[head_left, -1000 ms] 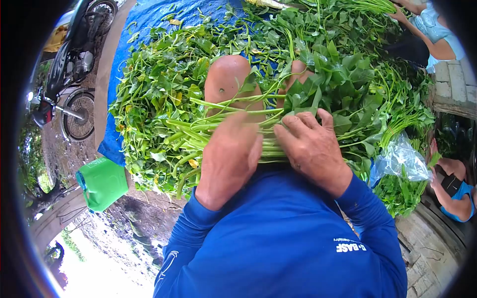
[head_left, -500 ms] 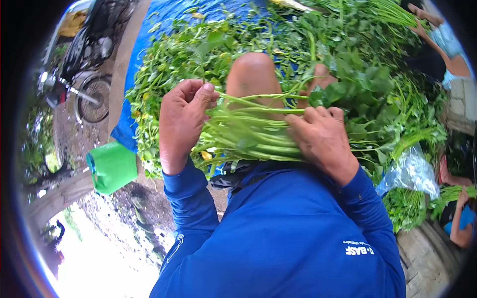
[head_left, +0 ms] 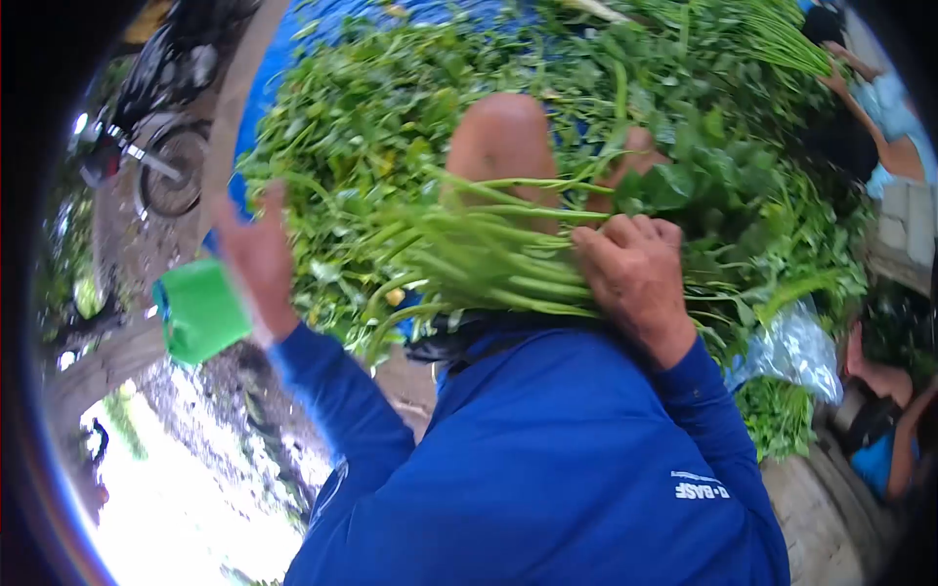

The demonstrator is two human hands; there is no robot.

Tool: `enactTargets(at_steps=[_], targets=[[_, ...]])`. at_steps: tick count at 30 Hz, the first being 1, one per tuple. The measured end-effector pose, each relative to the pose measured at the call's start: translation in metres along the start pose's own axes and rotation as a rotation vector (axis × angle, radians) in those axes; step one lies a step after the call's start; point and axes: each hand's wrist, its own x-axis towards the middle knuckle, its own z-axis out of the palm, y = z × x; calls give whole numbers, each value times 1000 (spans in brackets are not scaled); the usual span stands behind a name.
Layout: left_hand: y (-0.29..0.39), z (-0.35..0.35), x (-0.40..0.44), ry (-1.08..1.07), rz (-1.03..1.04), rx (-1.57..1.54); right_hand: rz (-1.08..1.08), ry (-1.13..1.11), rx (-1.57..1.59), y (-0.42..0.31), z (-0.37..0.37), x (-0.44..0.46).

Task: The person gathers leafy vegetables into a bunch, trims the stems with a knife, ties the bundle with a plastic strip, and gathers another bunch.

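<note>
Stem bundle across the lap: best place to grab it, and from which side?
I'd grip the stem bundle from above, fingers across it, on the bare stems right by the right hand. The stems lie close and roughly parallel there, while the ends toward the left hand fan out loosely. The lap sits underneath, so coming from below looks awkward.

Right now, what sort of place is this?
Probably a roadside or yard spot for sorting leafy greens: loose greens spread over a blue tarp, a parked motorcycle, and bare ground alongside.
</note>
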Motion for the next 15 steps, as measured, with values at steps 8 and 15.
enactTargets(at_steps=[8,15], targets=[[232,0,-42,-723,844,-418,-25,54,-73,-11,-11,-11],[280,90,-55,-1008,1354,-29,49,40,19,-8,-29,-32]])
